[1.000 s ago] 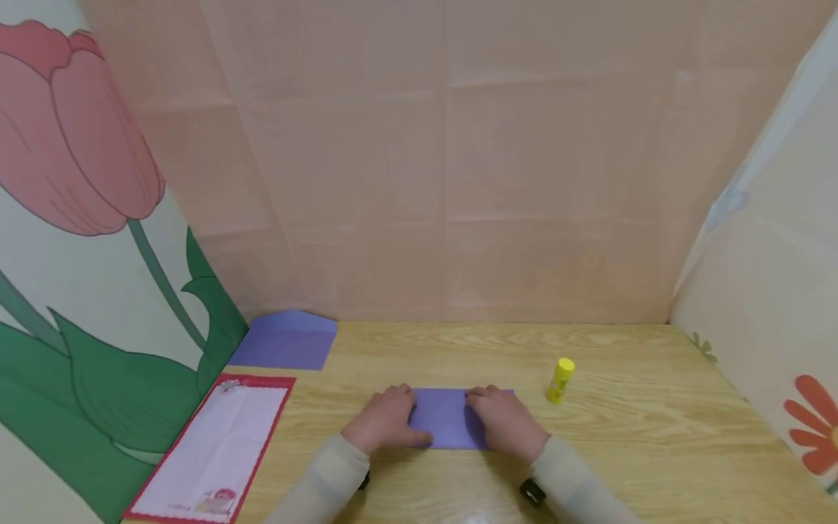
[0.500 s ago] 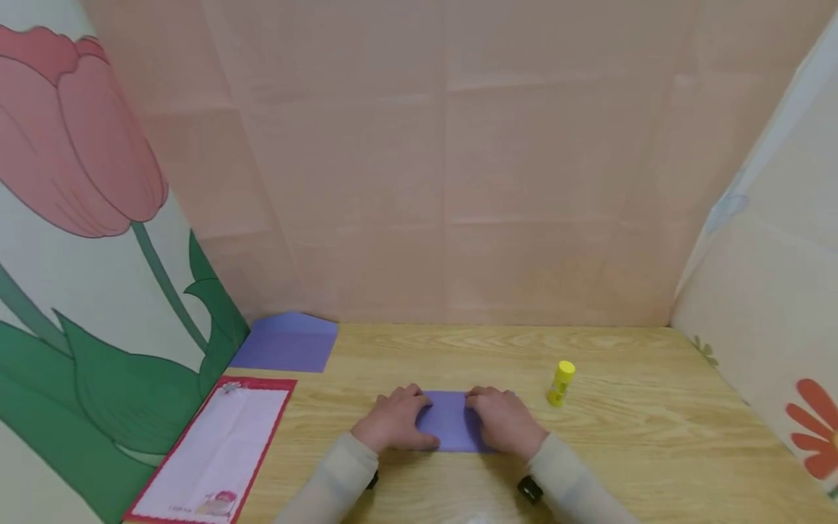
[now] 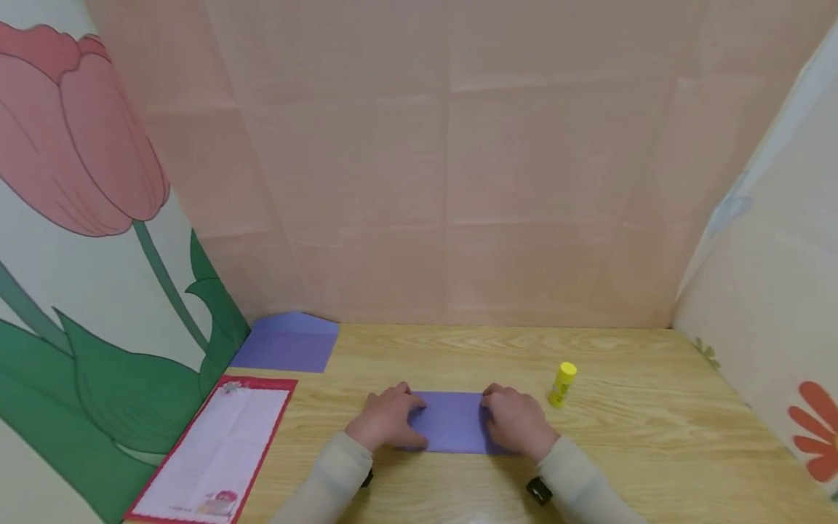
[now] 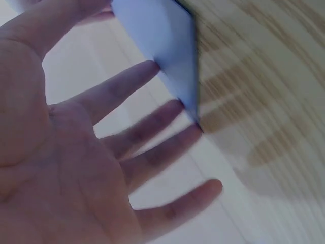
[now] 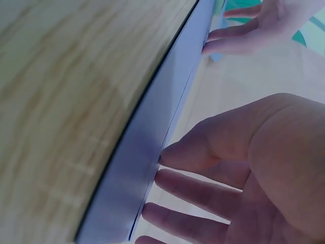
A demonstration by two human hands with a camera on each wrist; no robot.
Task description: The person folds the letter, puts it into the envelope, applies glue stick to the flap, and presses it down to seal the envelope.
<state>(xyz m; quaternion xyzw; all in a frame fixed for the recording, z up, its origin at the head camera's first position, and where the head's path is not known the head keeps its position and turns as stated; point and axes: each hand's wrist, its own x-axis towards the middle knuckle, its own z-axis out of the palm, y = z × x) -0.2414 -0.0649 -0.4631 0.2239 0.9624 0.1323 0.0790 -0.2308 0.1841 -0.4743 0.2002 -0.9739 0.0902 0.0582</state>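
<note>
A flat rectangle of folded purple paper (image 3: pixel 452 423) lies on the table between both hands in the head view. My left hand (image 3: pixel 386 419) touches its left end, thumb toward the near edge. In the left wrist view, the fingers are spread and fairly straight, with several fingertips against the paper (image 4: pixel 175 38). My right hand (image 3: pixel 520 422) rests on the paper's right end. The right wrist view has the thumb and extended fingertips of that hand (image 5: pixel 269 168) touching the edge of the paper (image 5: pixel 152 112), whose layers show as a thin line.
A yellow glue stick (image 3: pixel 563 384) stands upright beyond my right hand. Toward the back left lies a purple envelope-like piece (image 3: pixel 288 353) with a raised flap. Nearer on the left is a white sheet with a red border (image 3: pixel 216 451). Printed walls close in the table (image 3: pixel 641 422).
My left hand shifted right, then back left. My right hand has slid a little to the right, so more of the purple paper shows between the hands.
</note>
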